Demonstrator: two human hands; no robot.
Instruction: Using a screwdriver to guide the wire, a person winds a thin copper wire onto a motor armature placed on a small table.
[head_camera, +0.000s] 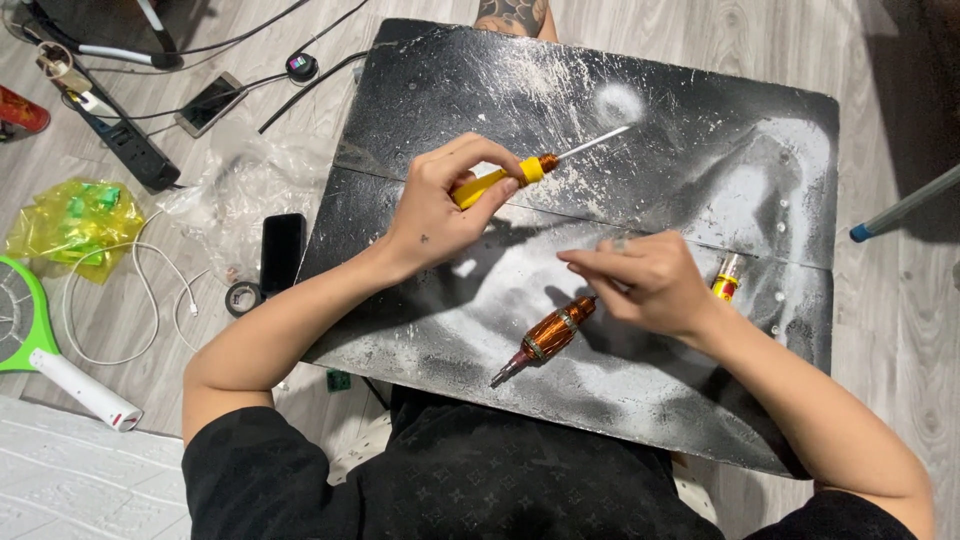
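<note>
Left hand (435, 205) gripping yellow screwdriver (520, 175)

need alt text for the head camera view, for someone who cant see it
Seen from above, a person's left hand holds a yellow-handled screwdriver over a black board dusted with white, while the right hand rests beside a copper-wound motor rotor lying on it. A small yellow tube lies by the right hand; cables and phones sit on the grey floor.
</note>
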